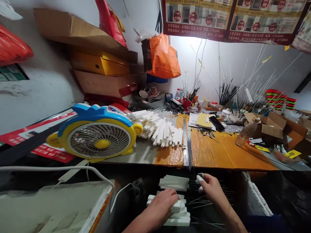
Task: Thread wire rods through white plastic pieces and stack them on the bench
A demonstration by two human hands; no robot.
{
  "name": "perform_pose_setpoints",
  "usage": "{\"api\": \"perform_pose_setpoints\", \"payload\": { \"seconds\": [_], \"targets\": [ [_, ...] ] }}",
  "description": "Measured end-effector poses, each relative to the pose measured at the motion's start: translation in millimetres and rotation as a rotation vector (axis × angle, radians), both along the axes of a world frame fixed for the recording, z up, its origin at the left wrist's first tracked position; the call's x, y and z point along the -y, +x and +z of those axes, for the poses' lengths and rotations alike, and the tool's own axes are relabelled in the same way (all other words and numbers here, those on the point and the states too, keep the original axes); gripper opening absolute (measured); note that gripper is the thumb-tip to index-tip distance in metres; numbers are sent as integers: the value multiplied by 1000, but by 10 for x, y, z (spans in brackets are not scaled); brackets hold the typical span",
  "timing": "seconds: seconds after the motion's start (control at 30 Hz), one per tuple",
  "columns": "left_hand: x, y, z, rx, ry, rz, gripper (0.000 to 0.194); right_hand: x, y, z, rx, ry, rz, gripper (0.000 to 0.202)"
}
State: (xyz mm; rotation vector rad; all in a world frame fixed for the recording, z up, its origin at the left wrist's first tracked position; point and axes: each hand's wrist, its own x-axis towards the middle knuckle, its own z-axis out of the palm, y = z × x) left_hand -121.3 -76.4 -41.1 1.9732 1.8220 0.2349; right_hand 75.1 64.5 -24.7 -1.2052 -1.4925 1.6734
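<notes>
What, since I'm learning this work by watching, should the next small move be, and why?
Probably lift one of the white sticks with the left hand: it lies on them, while the right hand is close by, near the thin wires at their ends.

Below the front edge of your glossy table point(230, 155), orange-brown with grey ends, you have plain white block-shaped sticks point(174, 183) and white finger coverings point(200, 178) on your right hand point(212, 187). At its front left corner, your round-grilled plastic fan point(102, 153) is blue and yellow; toward its far right corner, your small banded objects point(276, 99) carry red, black and lime stripes.
</notes>
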Motion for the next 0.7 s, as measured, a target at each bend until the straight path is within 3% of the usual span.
{"api": "perform_pose_setpoints", "payload": {
  "seconds": [0.13,0.2,0.3,0.43,0.53,0.7],
  "targets": [
    [27,-112,145,276,94,121,27,-204,-263,-105,-79,-184,40,38],
    [97,-162,177,470,126,184,34,-186,-255,-151,-116,-247,66,44],
    [217,-134,180,677,133,262,42,15,-107,-159,-104,-310,155,50],
    [260,82,150,830,91,245,22,396,90,-152,-27,-319,299,45],
    [211,204,96,909,109,223,22,465,143,-197,-17,-183,200,44],
    [184,135,-74,912,108,274,29,202,234,-270,8,-47,40,46]
  ]
}}
